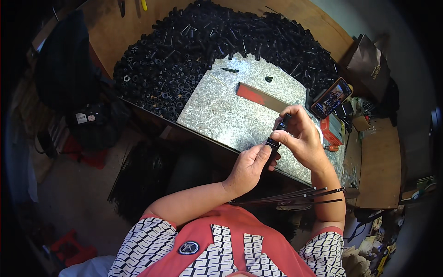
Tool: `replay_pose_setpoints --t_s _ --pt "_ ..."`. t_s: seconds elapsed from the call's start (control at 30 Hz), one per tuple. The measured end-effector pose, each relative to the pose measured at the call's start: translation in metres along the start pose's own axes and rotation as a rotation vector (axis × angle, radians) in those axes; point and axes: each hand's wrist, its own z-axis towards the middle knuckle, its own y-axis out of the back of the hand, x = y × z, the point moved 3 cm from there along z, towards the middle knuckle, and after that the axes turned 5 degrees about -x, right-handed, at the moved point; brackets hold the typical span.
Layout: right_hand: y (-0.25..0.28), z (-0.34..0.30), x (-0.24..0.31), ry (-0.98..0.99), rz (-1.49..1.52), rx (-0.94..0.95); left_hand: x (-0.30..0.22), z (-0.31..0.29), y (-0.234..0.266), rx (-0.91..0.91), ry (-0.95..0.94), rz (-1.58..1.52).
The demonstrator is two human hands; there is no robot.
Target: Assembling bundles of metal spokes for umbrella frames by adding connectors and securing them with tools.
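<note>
- The left hand [249, 167] is wrapped round the lower body of a black part [273, 144]; the right hand [304, 141] pinches its upper end.
- The part sits toward 5 o'clock on the speckled slab [207, 108].
- This piece seems partway worked; fingers hide whether its sections are joined.
- At 11 o'clock from the hands, a large heap of black pieces [221, 34] lies untouched.

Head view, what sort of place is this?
Probably a small workshop: a big heap of black parts lies beside a speckled slab, and the left hand and right hand hold a black piece.
</note>
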Motion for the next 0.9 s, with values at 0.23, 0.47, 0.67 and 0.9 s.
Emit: replay_pose_setpoints --t_s 0.23,0.47,0.67,0.9 --pt "-0.001 -0.002 0.002 -0.061 -0.288 -0.072 0.0 0.001 0.0 -0.008 -0.025 0.038" --pt "-0.001 -0.002 0.0 -0.143 -0.057 -0.091 0.004 0.003 0.001 0.041 0.005 -0.046" --pt "-0.004 -0.003 0.013 -0.067 -0.33 -0.088 0.0 0.002 0.0 0.02 0.001 0.007" --pt "0.001 -0.001 -0.001 -0.12 0.033 -0.004 0.003 0.003 0.002 0.057 0.003 0.02"
